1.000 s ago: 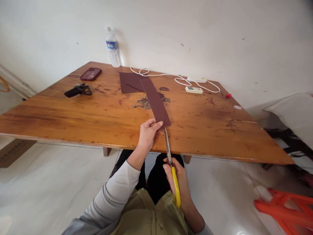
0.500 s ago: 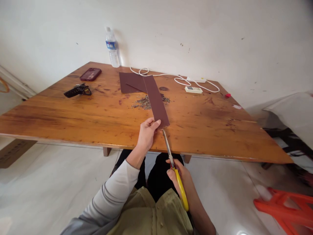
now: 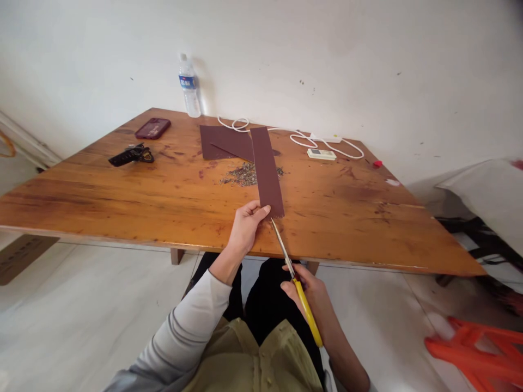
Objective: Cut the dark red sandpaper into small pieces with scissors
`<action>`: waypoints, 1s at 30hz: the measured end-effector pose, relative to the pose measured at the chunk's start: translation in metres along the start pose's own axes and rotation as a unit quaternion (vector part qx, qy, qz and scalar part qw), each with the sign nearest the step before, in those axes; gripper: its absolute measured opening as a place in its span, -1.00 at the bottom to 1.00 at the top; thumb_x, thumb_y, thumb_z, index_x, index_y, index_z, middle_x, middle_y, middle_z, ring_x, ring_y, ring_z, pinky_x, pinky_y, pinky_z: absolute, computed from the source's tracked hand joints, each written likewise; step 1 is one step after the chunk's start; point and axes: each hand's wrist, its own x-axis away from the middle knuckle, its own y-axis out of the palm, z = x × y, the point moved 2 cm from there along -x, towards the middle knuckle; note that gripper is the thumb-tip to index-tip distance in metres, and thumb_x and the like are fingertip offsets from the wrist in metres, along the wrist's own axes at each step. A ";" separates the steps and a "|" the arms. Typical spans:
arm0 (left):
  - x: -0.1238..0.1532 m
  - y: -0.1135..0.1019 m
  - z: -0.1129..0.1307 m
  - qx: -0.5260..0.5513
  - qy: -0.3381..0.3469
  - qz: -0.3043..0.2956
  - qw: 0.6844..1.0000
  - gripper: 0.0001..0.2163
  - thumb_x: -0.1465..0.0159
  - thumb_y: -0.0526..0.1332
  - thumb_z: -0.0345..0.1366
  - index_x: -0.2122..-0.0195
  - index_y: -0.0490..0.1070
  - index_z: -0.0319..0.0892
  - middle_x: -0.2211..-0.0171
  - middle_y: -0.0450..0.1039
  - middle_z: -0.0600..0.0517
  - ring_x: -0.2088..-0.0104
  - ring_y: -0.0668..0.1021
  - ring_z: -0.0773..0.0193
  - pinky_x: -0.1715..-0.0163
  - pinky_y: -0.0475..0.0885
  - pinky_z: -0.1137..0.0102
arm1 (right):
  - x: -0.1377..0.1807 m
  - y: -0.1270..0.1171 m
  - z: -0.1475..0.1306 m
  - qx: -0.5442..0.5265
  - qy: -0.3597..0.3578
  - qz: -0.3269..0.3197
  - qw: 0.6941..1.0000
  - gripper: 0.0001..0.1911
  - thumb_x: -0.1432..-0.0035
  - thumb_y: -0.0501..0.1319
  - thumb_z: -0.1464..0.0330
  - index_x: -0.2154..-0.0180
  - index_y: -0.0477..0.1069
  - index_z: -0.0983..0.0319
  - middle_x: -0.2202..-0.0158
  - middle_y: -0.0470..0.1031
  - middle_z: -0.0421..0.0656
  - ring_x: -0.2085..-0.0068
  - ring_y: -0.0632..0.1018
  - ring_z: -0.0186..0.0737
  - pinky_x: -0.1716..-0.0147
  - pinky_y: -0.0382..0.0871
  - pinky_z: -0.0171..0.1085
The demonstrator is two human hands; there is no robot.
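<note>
My left hand [image 3: 247, 226] pinches the near end of a long dark maroon strip [image 3: 267, 169], thumb on top. That near edge looks finely jagged, with small cuts. In my right hand [image 3: 307, 288] are scissors with yellow handles [image 3: 307, 311]; the blade tips sit at the strip's near edge, just beside my left thumb. Whether the blades touch the strip I cannot tell. Beneath and left of the strip lies a pile of small dark shreds [image 3: 241, 175]. A larger maroon sheet [image 3: 216, 136] lies behind it, with a narrow maroon piece [image 3: 231, 151] across it.
On the wooden table [image 3: 122, 201] are a water bottle [image 3: 188, 90], a phone [image 3: 152, 128], black keys [image 3: 131, 155], a white cable [image 3: 302, 142], a small white remote [image 3: 321, 154] and a red scrap [image 3: 377, 164]. An orange plastic stool [image 3: 474, 345] stands at the lower right.
The strip's far end has swung to the right, so the strip lies straighter away from me. The scissors have shifted slightly with my right hand. The view has tilted a little.
</note>
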 end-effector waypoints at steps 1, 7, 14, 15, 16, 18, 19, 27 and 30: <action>0.000 0.000 0.000 0.002 0.000 0.002 1.000 -0.77 0.08 0.48 -0.23 0.46 0.54 -0.22 0.51 0.47 0.10 0.56 0.41 0.44 0.56 0.40 0.51 | 0.000 0.000 0.000 0.000 -0.006 0.002 1.000 -0.64 0.01 0.27 0.19 0.15 0.53 0.19 0.50 0.37 -0.25 0.47 0.37 -0.19 0.42 0.30 -0.23; 0.000 0.000 -0.002 -0.001 -0.004 -0.002 1.000 -0.76 0.09 0.48 -0.22 0.45 0.55 -0.23 0.51 0.47 0.10 0.53 0.44 0.41 0.54 0.46 0.48 | 0.001 -0.003 0.003 0.005 -0.027 0.000 1.000 -0.69 -0.06 0.25 0.19 0.16 0.51 0.15 0.48 0.36 -0.27 0.48 0.36 -0.22 0.41 0.30 -0.25; 0.000 0.001 0.000 -0.008 0.004 -0.010 1.000 -0.76 0.10 0.49 -0.22 0.48 0.54 -0.24 0.52 0.46 0.10 0.56 0.42 0.43 0.58 0.44 0.49 | -0.001 -0.004 0.003 0.018 -0.044 0.013 0.999 -0.74 -0.07 0.25 0.20 0.20 0.51 0.14 0.50 0.37 -0.27 0.47 0.38 -0.22 0.41 0.33 -0.26; 0.000 0.001 0.000 -0.008 0.004 -0.013 1.000 -0.76 0.09 0.49 -0.21 0.48 0.54 -0.23 0.52 0.46 0.10 0.57 0.42 0.44 0.58 0.45 0.49 | -0.001 -0.003 0.004 0.018 -0.048 0.013 0.999 -0.75 -0.07 0.25 0.20 0.20 0.51 0.14 0.50 0.37 -0.27 0.48 0.38 -0.22 0.42 0.33 -0.26; 0.000 0.001 0.000 -0.008 0.004 -0.015 1.000 -0.76 0.09 0.49 -0.21 0.48 0.54 -0.23 0.52 0.47 0.10 0.57 0.42 0.44 0.58 0.45 0.49 | -0.002 -0.003 0.005 0.017 -0.049 0.012 0.999 -0.75 -0.07 0.25 0.20 0.20 0.51 0.14 0.51 0.38 -0.27 0.49 0.39 -0.22 0.42 0.33 -0.26; 0.001 0.001 0.001 -0.005 0.004 -0.017 1.000 -0.75 0.09 0.49 -0.21 0.48 0.54 -0.23 0.52 0.47 0.10 0.57 0.42 0.44 0.58 0.45 0.50 | -0.002 -0.003 0.007 0.014 -0.046 0.009 0.999 -0.73 -0.06 0.25 0.21 0.19 0.51 0.15 0.51 0.39 -0.28 0.50 0.39 -0.23 0.43 0.33 -0.26; 0.001 0.001 0.001 -0.004 0.004 -0.017 1.000 -0.75 0.09 0.50 -0.21 0.49 0.54 -0.23 0.52 0.46 0.10 0.57 0.42 0.45 0.58 0.46 0.50 | -0.002 -0.003 0.008 0.013 -0.044 0.008 0.999 -0.73 -0.05 0.25 0.22 0.18 0.51 0.15 0.52 0.39 -0.28 0.50 0.39 -0.23 0.43 0.33 -0.26; 0.002 0.002 0.003 -0.007 0.000 -0.013 1.000 -0.76 0.10 0.50 -0.21 0.49 0.55 -0.21 0.50 0.48 0.09 0.51 0.45 0.41 0.56 0.48 0.50 | -0.002 -0.006 0.012 0.016 -0.030 -0.003 0.999 -0.68 -0.04 0.26 0.22 0.14 0.52 0.15 0.49 0.41 -0.25 0.48 0.39 -0.22 0.42 0.31 -0.25; 0.002 0.003 0.004 -0.011 -0.003 -0.012 1.000 -0.78 0.09 0.48 -0.22 0.49 0.55 -0.21 0.50 0.48 0.09 0.52 0.44 0.40 0.55 0.48 0.48 | -0.002 -0.007 0.010 0.018 -0.032 0.001 0.999 -0.70 -0.03 0.27 0.22 0.17 0.53 0.15 0.52 0.34 -0.29 0.50 0.33 -0.23 0.45 0.27 -0.26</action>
